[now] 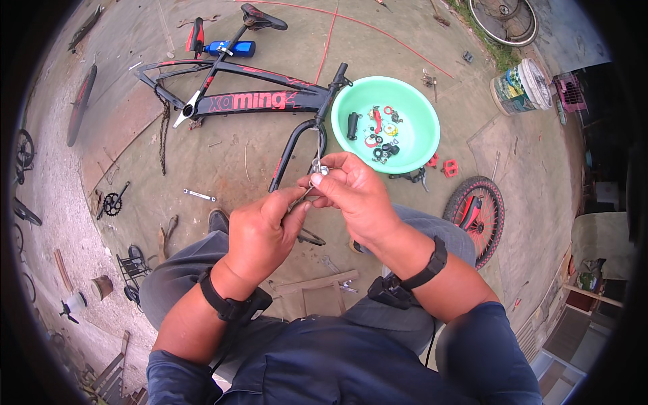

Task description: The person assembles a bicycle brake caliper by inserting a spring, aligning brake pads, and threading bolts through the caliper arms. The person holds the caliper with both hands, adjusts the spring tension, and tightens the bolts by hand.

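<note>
My left hand (263, 229) and my right hand (358, 199) meet in front of the bike's fork (287, 155). Between my right thumb and fingers is a small silver metal part (320, 169), its exact kind unclear. My left fingers pinch a thin greyish cable-like piece (308, 194) running toward that part; fingers cover some of it. A dark curved end (311, 237) shows below my left hand. The black and red bicycle frame (263, 101) lies on its side just beyond, with saddle (263, 18) and fork attached, but no wheels.
Right of the frame stands a mint-green basin (432, 128) with several small bike parts. A wheel (476, 219) lies near my right knee, red pedals (450, 168) beyond it. A wrench (200, 195), a crankset (113, 202) and a blue bottle (231, 48) lie left.
</note>
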`<state>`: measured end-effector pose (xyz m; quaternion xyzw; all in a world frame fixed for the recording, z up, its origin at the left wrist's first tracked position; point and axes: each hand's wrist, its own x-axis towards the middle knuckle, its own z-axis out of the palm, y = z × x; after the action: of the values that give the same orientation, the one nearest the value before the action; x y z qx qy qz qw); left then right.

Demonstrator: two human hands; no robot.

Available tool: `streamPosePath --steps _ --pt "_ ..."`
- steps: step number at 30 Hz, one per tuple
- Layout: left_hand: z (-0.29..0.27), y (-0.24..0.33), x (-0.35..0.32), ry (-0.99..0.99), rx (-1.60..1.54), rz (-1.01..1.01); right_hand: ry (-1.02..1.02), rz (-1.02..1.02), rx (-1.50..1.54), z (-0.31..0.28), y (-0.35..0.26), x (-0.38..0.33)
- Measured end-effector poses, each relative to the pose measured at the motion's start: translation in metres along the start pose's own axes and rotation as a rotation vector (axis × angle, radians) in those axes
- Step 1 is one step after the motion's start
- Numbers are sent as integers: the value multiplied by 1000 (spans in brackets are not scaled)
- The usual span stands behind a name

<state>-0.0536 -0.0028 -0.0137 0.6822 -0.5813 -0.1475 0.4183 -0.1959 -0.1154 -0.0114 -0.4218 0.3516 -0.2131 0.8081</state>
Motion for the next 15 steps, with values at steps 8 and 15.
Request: streamPosePath --steps 8,15 --pt "-18 -7 4 -98 -155 -312 26 -24 -153 -11 -17 3" --pt "-41 -5 20 -177 -333 -439 -143 91 -362 -10 -20 -3"
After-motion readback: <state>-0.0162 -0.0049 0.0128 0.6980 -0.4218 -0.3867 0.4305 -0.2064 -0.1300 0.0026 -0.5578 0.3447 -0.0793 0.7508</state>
